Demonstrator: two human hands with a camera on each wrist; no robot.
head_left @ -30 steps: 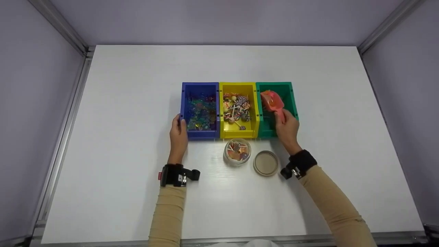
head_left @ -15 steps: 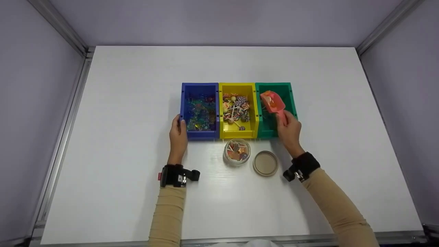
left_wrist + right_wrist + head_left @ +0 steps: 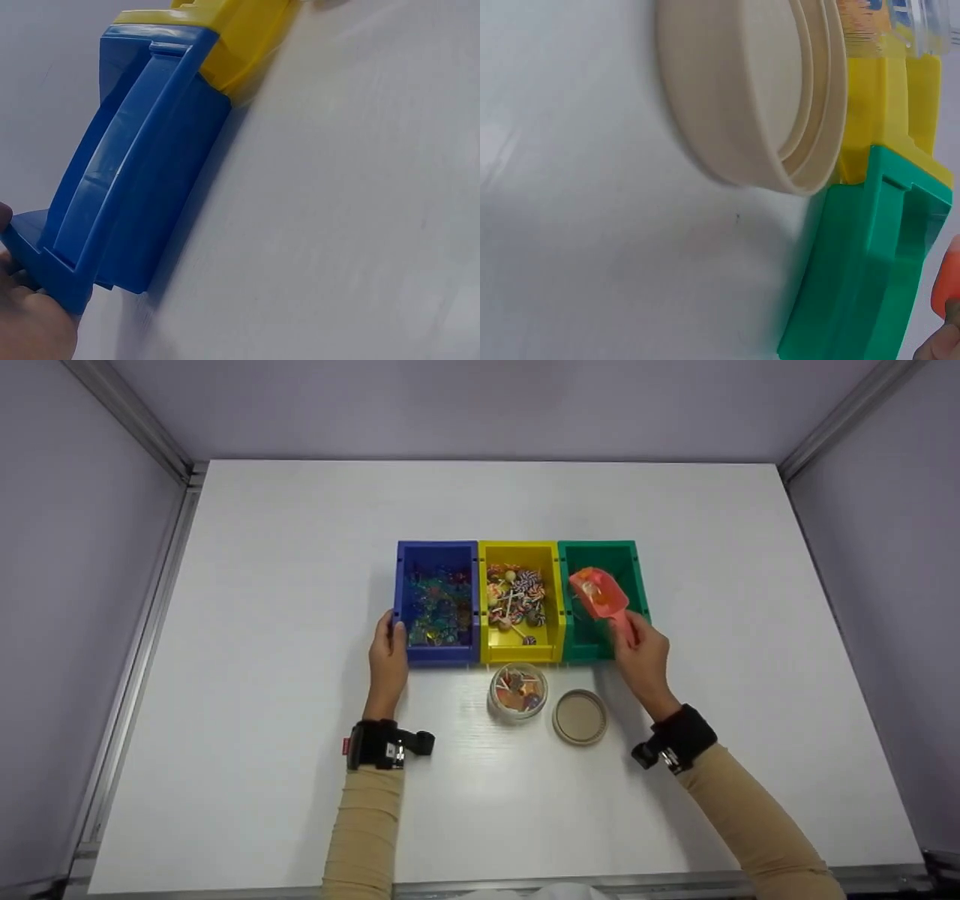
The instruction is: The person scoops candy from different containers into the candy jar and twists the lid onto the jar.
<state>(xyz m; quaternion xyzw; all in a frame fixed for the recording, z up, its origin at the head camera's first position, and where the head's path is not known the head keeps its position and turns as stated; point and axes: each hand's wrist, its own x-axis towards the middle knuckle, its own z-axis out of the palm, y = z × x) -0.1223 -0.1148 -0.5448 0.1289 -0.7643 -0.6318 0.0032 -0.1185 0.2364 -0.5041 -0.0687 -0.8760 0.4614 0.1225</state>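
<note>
My left hand grips the left wall of a blue bin, thumb over the rim and fingers outside, as the left wrist view also has it. Clear, coloured pieces lie inside that bin. My right hand holds a pink scoop by its handle, over the green bin. Orange and clear pieces sit in the scoop. Between these bins, a yellow bin holds several small lollipops. What lies in the green bin is mostly hidden by the scoop and hand.
In front of the yellow bin stands a clear jar with lollipops and orange pieces inside. A beige lid lies to its right, close to the right forearm. The three bins stand side by side on a white table, with walls behind and beside it.
My right hand has drawn the scoop slightly right and toward me, still above the green bin. My left hand stays at the blue bin.
</note>
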